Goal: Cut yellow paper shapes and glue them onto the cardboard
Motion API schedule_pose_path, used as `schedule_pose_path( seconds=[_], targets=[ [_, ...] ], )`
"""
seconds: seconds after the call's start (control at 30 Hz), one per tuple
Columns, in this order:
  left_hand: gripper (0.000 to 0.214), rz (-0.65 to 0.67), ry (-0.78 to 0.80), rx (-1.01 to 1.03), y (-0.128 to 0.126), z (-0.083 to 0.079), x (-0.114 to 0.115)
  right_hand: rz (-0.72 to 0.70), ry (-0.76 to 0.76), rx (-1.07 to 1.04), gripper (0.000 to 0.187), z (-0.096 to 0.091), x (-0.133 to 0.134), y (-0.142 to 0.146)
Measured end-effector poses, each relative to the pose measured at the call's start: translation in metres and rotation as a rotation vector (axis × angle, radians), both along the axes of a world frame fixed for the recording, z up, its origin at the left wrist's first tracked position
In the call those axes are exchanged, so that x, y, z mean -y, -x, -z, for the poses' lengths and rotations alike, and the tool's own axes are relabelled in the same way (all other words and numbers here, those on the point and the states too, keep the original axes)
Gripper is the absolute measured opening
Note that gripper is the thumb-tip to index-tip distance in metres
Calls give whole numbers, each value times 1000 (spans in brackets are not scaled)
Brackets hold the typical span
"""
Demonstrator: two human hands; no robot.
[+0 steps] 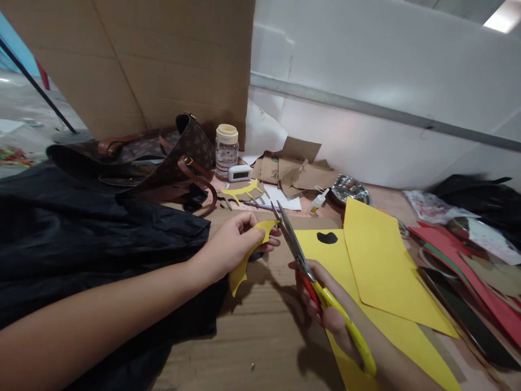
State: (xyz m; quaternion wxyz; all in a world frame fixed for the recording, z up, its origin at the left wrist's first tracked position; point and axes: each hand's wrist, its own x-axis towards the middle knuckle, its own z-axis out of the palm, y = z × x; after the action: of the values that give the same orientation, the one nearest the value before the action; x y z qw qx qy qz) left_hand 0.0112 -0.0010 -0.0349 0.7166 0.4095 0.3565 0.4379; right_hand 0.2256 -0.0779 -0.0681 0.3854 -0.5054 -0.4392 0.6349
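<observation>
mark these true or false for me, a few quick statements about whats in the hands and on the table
1. The left hand holds a yellow cutout. True.
2. The right hand holds a pen. False: it holds scissors with yellow and red handles.
3. A black shape lies on a yellow sheet. True.
4. The jar beside the handbag has no lid. False: a cream lid is on it.
5. The scissors' blades point away from the cutout. False: their tips are at its edge.
</observation>
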Motion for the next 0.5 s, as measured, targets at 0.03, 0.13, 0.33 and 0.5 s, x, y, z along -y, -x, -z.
schedule_pose_path(
  seconds=[0.03,0.13,0.33,0.5],
  targets=[
    [37,1,-3,-3,0,-1,0,60,26,13,36,0,-1,3],
    [36,8,-10,-2,1,-3,2,235,121,48,33,0,-2,10],
    [33,8,0,15,0,-5,3,205,187,60,35,1,-5,10],
    [32,1,-4,2,-1,-5,2,109,108,68,42,0,0,4]
  ],
)
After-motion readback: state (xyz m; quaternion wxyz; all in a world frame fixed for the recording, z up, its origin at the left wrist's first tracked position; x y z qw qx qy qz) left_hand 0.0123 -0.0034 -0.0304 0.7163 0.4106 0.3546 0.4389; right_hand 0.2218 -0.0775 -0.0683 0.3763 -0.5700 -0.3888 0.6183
